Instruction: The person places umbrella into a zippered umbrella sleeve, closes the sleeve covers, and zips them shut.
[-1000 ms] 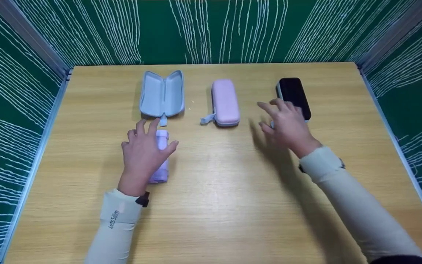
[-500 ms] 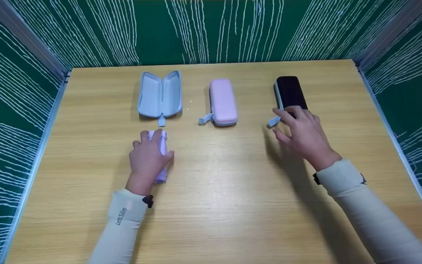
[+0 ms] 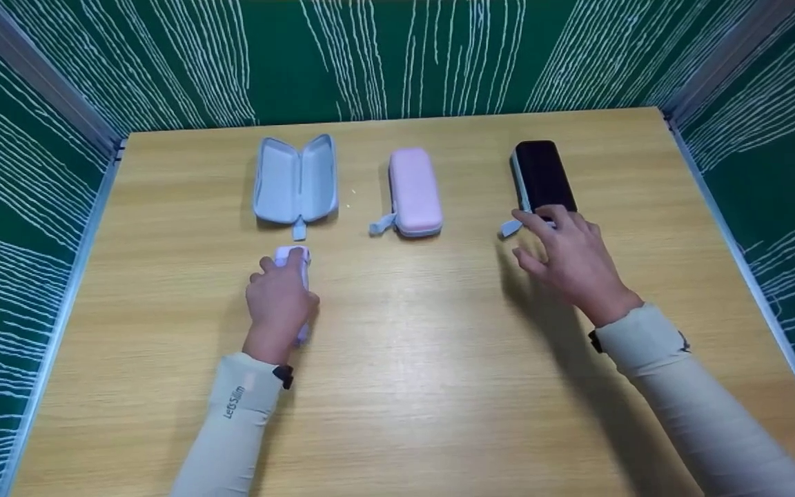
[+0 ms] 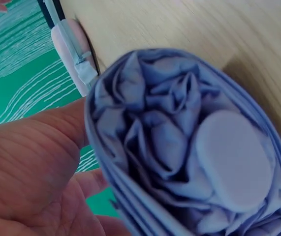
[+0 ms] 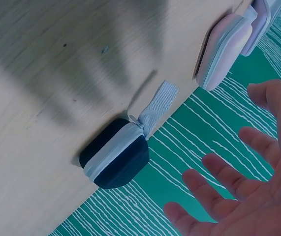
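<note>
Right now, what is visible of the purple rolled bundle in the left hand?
The purple rolled bundle looks like thin fabric, wound in layers around crumpled folds, with a smooth pale oval piece set in its near end. It points lengthwise away from the person, nearer than the open blue case. The left hand grips it; whether it touches the table is unclear.

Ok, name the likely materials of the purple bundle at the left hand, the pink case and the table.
Purple bundle: thin fabric, perhaps nylon, judging by its crumpled folds; the pale oval piece looks like smooth plastic.
Pink case: matte, probably a moulded shell, since its rounded edges look firm; the covering is unclear.
Table: wood or laminate, from its grain and sheen.
</note>
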`<move>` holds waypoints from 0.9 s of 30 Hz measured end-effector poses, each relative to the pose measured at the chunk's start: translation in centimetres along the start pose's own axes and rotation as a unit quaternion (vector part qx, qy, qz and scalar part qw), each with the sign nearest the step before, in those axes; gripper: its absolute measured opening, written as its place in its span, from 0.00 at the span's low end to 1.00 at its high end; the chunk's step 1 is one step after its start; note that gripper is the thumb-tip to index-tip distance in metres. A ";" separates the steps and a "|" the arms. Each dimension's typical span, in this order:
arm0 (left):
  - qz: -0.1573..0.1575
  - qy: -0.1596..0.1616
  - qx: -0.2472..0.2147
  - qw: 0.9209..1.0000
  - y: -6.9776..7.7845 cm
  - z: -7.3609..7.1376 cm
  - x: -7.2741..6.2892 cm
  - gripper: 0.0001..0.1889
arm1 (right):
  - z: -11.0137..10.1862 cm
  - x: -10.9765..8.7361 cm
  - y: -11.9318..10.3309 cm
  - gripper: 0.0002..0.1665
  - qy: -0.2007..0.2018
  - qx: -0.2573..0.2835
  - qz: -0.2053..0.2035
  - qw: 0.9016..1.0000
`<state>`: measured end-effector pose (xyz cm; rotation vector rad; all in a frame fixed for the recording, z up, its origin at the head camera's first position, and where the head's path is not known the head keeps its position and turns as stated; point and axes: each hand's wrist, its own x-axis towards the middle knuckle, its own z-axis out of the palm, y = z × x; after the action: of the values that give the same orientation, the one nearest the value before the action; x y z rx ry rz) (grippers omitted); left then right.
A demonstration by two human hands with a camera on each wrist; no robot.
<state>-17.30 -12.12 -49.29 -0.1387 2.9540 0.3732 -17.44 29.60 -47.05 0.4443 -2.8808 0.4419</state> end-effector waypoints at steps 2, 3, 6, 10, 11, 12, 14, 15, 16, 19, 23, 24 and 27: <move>0.004 0.005 0.000 1.000 0.0 -0.1 0.1 0.38 | 0.1 -0.1 0.0 0.34 -0.003 0.001 0.001 1.000; 0.005 0.006 0.001 1.000 0.1 -0.2 0.2 0.38 | 0.1 -0.1 0.0 0.34 -0.005 0.002 0.002 1.000; 0.012 0.013 0.004 1.000 0.3 -0.7 0.6 0.38 | 0.2 -0.2 0.1 0.34 -0.010 0.005 0.008 1.000; 0.024 0.032 0.002 0.999 0.7 -1.8 1.3 0.39 | 0.4 -0.2 0.1 0.34 -0.011 0.006 0.008 1.000; 0.028 0.040 0.000 0.999 0.8 -2.2 1.5 0.39 | 0.4 -0.2 0.1 0.34 -0.010 0.006 0.005 1.000; 0.032 0.047 0.000 0.998 0.9 -2.5 1.8 0.40 | 0.5 -0.2 0.1 0.34 -0.007 0.004 0.001 1.000; 0.041 0.060 0.003 0.997 1.2 -3.3 2.3 0.40 | 0.4 -0.3 0.1 0.34 -0.002 0.002 -0.004 1.000; 0.045 0.064 0.004 0.997 1.4 -3.7 2.6 0.41 | 0.4 -0.3 0.1 0.34 0.002 0.001 -0.007 1.000; 0.046 0.066 0.006 0.997 1.7 -4.1 2.9 0.41 | 0.4 -0.3 0.2 0.34 0.006 -0.001 -0.010 1.000; 0.047 0.061 0.013 0.997 2.4 -5.2 3.9 0.42 | 0.4 -0.4 0.2 0.33 0.016 -0.002 -0.015 1.000; 0.040 0.048 0.011 0.998 3.2 -6.5 5.3 0.43 | 0.4 -0.5 0.3 0.33 0.023 -0.005 -0.016 1.000; 0.037 0.047 0.009 0.998 3.4 -6.8 5.6 0.43 | 0.4 -0.5 0.3 0.33 0.023 -0.004 -0.015 1.000; 0.029 0.044 -0.001 0.999 3.8 -7.5 6.7 0.45 | 0.5 -0.6 0.4 0.34 0.022 -0.004 -0.014 1.000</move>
<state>-25.40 -10.84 -42.36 -0.0705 3.0503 0.3867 -17.03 29.95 -47.75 0.4664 -2.8292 0.4299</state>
